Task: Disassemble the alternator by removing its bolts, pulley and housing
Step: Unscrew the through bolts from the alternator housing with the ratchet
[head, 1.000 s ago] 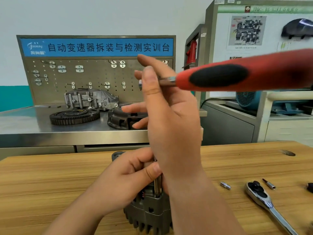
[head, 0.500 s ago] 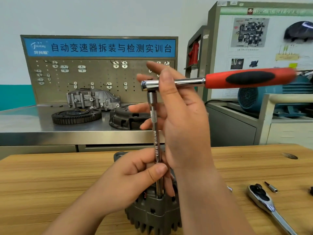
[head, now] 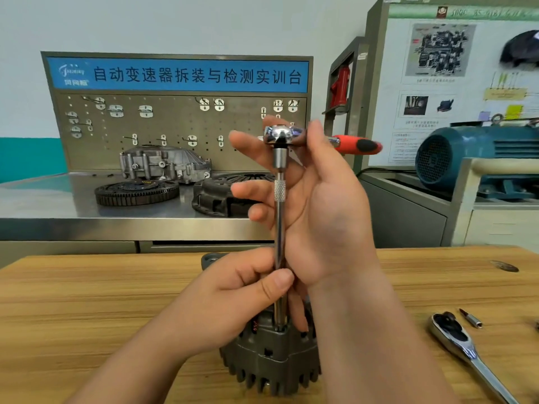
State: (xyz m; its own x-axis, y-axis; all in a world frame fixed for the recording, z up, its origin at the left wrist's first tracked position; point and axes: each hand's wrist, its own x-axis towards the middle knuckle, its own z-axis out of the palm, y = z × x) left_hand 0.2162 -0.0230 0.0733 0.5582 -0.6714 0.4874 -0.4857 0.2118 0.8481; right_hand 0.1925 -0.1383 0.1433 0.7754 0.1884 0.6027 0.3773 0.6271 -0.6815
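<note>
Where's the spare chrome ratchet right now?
Head view, lower right: the chrome ratchet lies flat on the wooden table, right of the alternator, with a small bit just beyond its head.

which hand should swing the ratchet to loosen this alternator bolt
Right. The right hand grips the ratchet at its head, next to the red handle. The left hand pinches the extension bar low, just above the alternator, likely steadying it.
</note>
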